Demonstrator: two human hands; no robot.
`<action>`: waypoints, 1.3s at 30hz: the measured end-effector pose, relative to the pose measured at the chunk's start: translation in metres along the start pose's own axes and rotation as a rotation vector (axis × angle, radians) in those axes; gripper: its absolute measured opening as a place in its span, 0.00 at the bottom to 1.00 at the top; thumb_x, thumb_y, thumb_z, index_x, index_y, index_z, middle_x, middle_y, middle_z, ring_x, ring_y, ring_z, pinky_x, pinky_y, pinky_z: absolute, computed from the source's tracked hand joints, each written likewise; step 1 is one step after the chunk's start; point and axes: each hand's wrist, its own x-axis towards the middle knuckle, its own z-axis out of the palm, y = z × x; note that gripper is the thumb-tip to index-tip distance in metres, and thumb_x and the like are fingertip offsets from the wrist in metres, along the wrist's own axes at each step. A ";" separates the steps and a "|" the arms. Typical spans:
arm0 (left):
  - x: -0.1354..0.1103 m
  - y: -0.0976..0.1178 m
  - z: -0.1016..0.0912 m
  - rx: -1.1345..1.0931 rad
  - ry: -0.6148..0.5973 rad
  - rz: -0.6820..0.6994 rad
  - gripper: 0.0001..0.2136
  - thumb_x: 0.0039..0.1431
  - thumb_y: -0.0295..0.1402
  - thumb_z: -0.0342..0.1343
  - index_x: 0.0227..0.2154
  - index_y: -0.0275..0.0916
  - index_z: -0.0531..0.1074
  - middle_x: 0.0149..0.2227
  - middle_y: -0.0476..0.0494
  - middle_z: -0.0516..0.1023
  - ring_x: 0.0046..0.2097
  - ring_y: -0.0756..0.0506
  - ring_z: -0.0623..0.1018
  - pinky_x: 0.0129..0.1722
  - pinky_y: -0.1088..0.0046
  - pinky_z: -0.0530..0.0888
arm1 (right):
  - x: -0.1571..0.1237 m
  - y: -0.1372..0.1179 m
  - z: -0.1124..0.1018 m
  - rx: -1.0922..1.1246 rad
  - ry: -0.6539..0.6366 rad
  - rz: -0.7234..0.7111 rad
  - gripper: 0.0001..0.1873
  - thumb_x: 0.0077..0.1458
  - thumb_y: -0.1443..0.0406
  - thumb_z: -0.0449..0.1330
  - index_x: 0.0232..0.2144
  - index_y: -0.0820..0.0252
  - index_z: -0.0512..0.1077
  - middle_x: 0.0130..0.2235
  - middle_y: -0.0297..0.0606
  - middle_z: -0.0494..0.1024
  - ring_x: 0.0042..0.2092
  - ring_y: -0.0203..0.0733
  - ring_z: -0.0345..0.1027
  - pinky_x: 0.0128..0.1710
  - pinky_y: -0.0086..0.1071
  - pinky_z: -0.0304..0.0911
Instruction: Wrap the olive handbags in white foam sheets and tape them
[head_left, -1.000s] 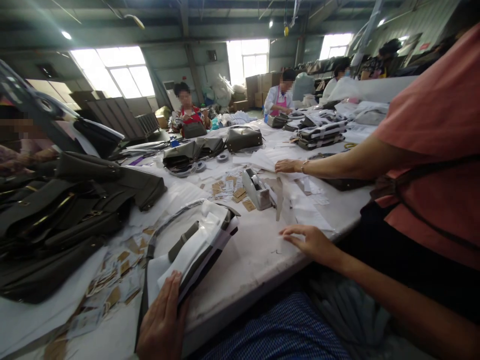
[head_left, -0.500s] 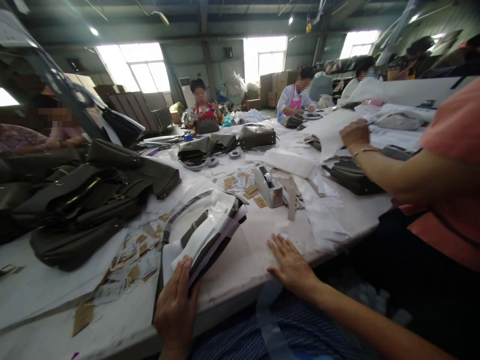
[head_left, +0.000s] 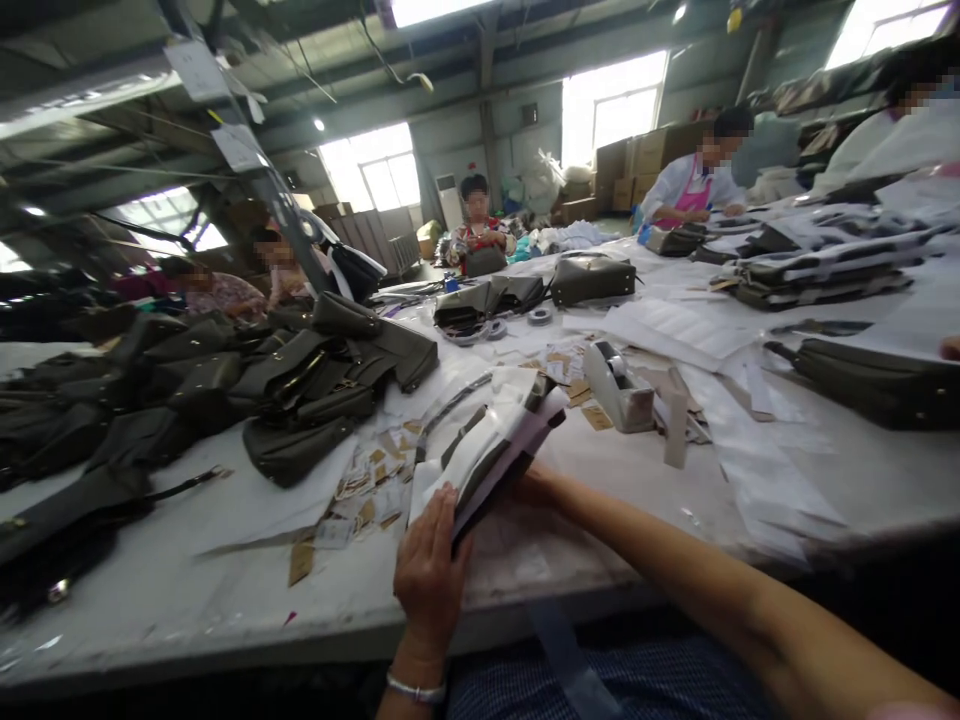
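Seemingly to keep the loose wrapping in place, the left hand (head_left: pixel 429 560) has its grip clamped on the near end of a dark-olive handbag wrapped in white sheeting (head_left: pixel 480 450), tilted by the front edge of the pale desk (head_left: pixel 187 600). The right hand (head_left: pixel 538 486) meets the bag's right side, fingers hidden, so I cannot tell whether they close. Beyond, small brown card tags (head_left: pixel 598 417) and a grey tape dispenser (head_left: pixel 624 402) sit, probably for easy reach.
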 end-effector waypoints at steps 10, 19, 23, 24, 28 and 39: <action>-0.014 0.040 -0.005 -0.111 -0.062 0.201 0.16 0.70 0.25 0.46 0.57 0.41 0.70 0.58 0.47 0.74 0.60 0.43 0.73 0.55 0.65 0.69 | -0.101 -0.099 -0.083 0.113 -0.221 -0.322 0.15 0.63 0.66 0.56 0.52 0.60 0.72 0.46 0.45 0.81 0.45 0.41 0.75 0.45 0.31 0.70; -0.027 0.080 -0.002 -0.113 -0.019 0.180 0.15 0.71 0.27 0.45 0.53 0.44 0.74 0.55 0.51 0.76 0.56 0.46 0.76 0.49 0.70 0.74 | 0.030 -0.005 -0.062 -0.085 -0.208 0.570 0.14 0.60 0.59 0.61 0.46 0.59 0.76 0.44 0.42 0.81 0.45 0.44 0.76 0.45 0.31 0.69; -0.024 0.094 0.002 -0.098 0.036 0.146 0.14 0.70 0.27 0.47 0.50 0.45 0.76 0.52 0.51 0.78 0.53 0.46 0.78 0.45 0.72 0.75 | 0.068 0.022 -0.020 -0.155 -0.254 0.695 0.19 0.50 0.56 0.69 0.39 0.64 0.77 0.44 0.50 0.80 0.49 0.55 0.73 0.47 0.36 0.66; -0.023 0.097 0.003 -0.098 0.040 0.144 0.14 0.70 0.27 0.47 0.50 0.45 0.76 0.52 0.51 0.79 0.52 0.46 0.79 0.45 0.72 0.75 | 0.073 0.026 -0.012 -0.162 -0.248 0.725 0.19 0.48 0.56 0.70 0.38 0.64 0.77 0.45 0.51 0.80 0.51 0.56 0.72 0.47 0.37 0.65; -0.023 0.106 0.008 -0.108 0.053 0.127 0.15 0.71 0.28 0.46 0.49 0.45 0.77 0.51 0.52 0.79 0.51 0.47 0.79 0.44 0.73 0.75 | 0.082 0.038 -0.001 -0.068 -0.267 0.830 0.13 0.45 0.59 0.71 0.27 0.62 0.75 0.36 0.46 0.80 0.46 0.54 0.74 0.42 0.35 0.66; -0.026 0.110 0.008 -0.134 -0.035 0.064 0.15 0.71 0.28 0.45 0.52 0.46 0.75 0.55 0.52 0.77 0.54 0.46 0.77 0.45 0.71 0.76 | 0.065 0.023 -0.030 0.765 -0.057 0.736 0.23 0.46 0.50 0.70 0.30 0.60 0.67 0.35 0.40 0.82 0.38 0.39 0.77 0.38 0.31 0.71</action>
